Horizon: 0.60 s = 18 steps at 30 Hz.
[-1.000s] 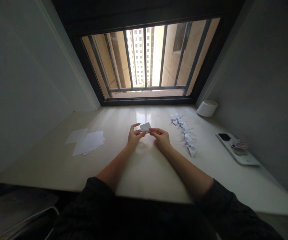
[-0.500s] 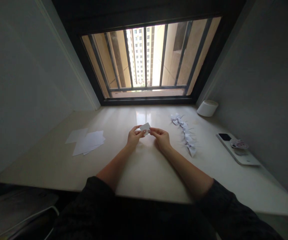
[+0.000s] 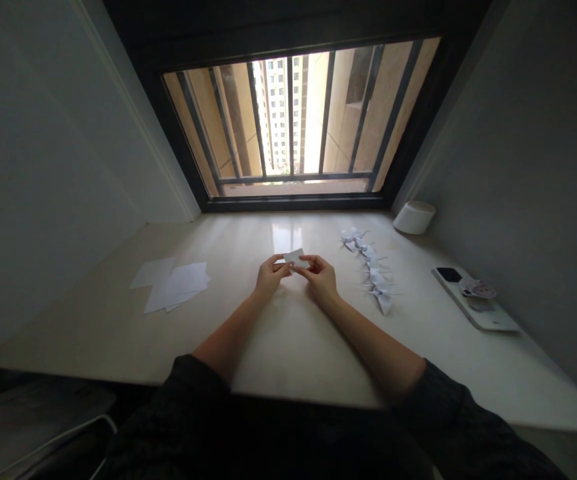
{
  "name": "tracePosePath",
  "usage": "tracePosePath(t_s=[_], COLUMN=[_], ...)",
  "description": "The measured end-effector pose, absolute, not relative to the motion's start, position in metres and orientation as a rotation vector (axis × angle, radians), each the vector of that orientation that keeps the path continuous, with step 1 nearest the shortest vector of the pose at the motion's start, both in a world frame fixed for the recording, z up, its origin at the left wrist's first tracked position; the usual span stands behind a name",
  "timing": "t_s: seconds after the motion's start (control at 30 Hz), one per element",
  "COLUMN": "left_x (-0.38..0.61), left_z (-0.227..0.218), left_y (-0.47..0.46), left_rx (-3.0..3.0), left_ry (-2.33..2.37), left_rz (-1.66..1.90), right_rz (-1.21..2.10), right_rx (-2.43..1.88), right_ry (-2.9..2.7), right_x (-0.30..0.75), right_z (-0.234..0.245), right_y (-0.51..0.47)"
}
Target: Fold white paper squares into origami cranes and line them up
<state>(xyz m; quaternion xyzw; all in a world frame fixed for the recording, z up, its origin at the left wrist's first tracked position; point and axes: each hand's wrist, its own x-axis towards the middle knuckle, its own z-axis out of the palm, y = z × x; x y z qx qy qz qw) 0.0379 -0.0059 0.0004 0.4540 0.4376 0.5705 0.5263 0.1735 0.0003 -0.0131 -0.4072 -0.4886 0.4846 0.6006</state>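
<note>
Between my two hands is a small folded piece of white paper [image 3: 295,256], held up a little above the white counter [image 3: 298,347]. My left hand [image 3: 269,273] is closed on its left side, thumb in front. At the right side, the thumb and fingers of my right hand [image 3: 322,275] pinch it. Fingers cover its lower edge, so the folds there are hidden. Right of my right hand stands a row of several folded paper cranes [image 3: 377,275] with thin pointed ends. Sheets of white paper [image 3: 181,285] lie overlapping to the left.
At the far right lies a white phone [image 3: 478,307] with a round grip on its back. A white cylindrical object [image 3: 415,218] stands in the back right corner. Behind the counter is a dark-framed window [image 3: 293,203] with bars; walls rise on both sides.
The folded paper has turned and tilted between my fingers, and its top edge now lies flatter. My right hand has shifted slightly left, its thumb closer to my left thumb.
</note>
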Motion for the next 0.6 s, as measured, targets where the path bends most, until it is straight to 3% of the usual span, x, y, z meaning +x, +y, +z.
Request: tracePosePath(t_s=[0.6], left_x=[0.0349], left_z=[-0.004], left_y=[-0.0014], left_rx=[1.007], left_ry=[1.148], left_rz=[1.5], right_rz=[1.331], right_rx=[-0.849], right_ry=[-1.115], right_x=[0.1769], right_z=[-0.0068], right_y=[0.0014])
